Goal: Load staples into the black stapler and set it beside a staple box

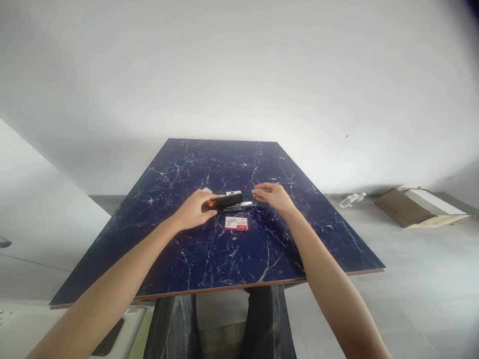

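Note:
My left hand [195, 208] grips the rear end of a black stapler [229, 201] that has an orange part near the fingers. From the stapler's front, a metal slide [247, 203] sticks out toward the right. Just beyond that slide, my right hand [276, 196] pinches a small silvery piece [255, 191], which looks like a strip of staples. A red and white staple box [236, 223] lies on the near side of the stapler. Behind the stapler, partly covered by it, is a small white item [233, 193]. Another small white piece [206, 190] shows past my left hand.
The dark blue marbled table [224, 259] reaches to the white wall, its near edge above my legs. On the floor at the right lie a clear plastic bottle [352, 200] and a cardboard box [404, 207]. A dark flat object [109, 338] rests on a pale surface at lower left.

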The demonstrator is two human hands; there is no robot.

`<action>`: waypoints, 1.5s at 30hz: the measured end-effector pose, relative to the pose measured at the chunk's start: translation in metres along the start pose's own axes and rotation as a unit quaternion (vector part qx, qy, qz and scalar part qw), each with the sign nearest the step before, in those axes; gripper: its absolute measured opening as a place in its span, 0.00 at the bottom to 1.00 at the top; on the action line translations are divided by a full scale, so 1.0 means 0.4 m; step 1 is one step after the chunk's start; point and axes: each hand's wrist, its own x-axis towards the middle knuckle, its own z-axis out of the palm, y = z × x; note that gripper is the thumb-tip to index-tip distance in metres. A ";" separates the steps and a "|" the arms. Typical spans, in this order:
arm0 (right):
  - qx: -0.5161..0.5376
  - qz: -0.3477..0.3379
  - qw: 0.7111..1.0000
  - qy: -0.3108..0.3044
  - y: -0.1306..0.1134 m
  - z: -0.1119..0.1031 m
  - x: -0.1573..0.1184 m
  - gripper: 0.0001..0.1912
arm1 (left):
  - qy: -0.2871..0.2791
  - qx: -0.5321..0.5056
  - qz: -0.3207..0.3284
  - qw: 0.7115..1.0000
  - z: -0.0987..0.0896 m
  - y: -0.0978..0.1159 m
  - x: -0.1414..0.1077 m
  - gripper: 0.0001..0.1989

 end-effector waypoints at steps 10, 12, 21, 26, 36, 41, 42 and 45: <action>0.080 0.017 0.997 0.009 0.027 -0.018 0.019 0.16 | 0.026 0.000 -0.008 1.000 0.000 -0.009 0.001 0.23; 0.125 0.038 0.991 0.012 0.028 -0.022 0.021 0.15 | 0.035 0.002 -0.017 0.999 -0.001 -0.011 0.001 0.23; 0.030 0.022 0.999 0.001 0.014 -0.001 0.006 0.12 | 0.053 0.003 -0.040 0.998 -0.005 -0.016 -0.002 0.26; -0.164 -0.094 0.981 -0.042 -0.003 0.006 -0.011 0.14 | 0.049 -0.011 -0.029 0.998 -0.011 -0.014 -0.001 0.24; -0.279 -0.138 0.938 -0.150 0.013 0.023 -0.009 0.10 | 0.003 0.004 0.009 1.000 -0.018 -0.004 -0.004 0.25; -0.290 -0.150 0.934 -0.141 0.020 0.016 -0.002 0.11 | 0.012 -0.009 0.008 1.000 -0.016 -0.006 -0.004 0.24; -0.292 -0.147 0.934 -0.146 0.020 0.016 -0.002 0.12 | 0.012 -0.010 0.007 1.000 -0.016 -0.006 -0.004 0.24; -0.298 -0.135 0.931 -0.160 0.019 0.018 -0.003 0.14 | 0.002 0.004 0.006 1.000 -0.018 -0.001 -0.005 0.24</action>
